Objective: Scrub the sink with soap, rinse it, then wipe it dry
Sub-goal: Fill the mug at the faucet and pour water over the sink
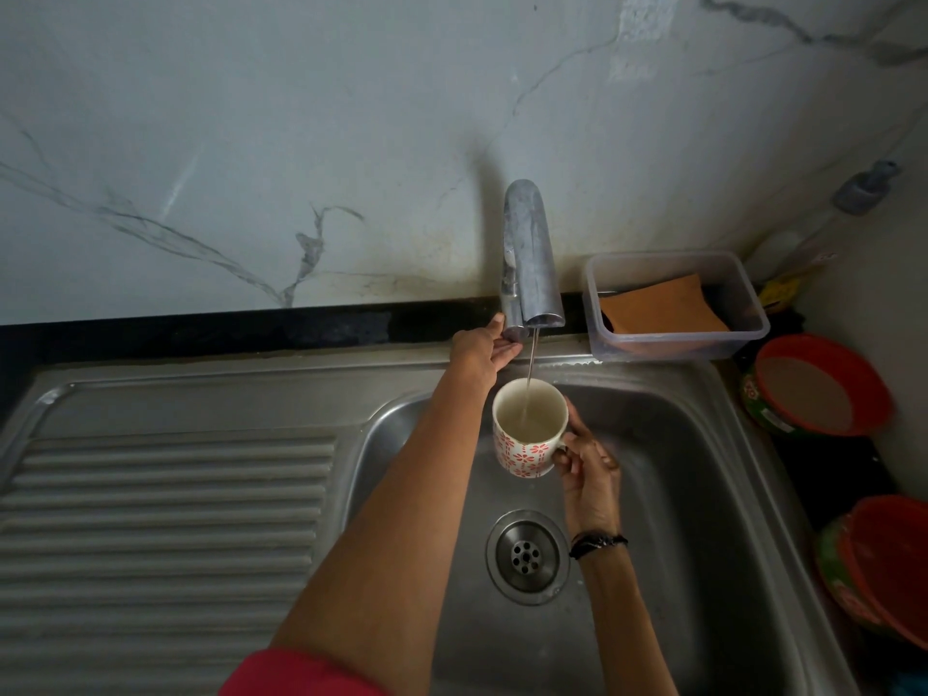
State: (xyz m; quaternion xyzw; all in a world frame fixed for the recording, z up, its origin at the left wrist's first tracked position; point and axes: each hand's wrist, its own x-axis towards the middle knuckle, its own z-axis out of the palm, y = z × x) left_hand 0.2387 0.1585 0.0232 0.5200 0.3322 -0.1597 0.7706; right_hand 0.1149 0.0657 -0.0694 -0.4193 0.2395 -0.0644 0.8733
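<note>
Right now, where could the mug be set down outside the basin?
The ribbed drainboard, left of the sink basin, is bare. The right counter is crowded: clear container and red-lidded tubs. The tap ledge is taken by the left hand; the right hand holds the mug.
</note>
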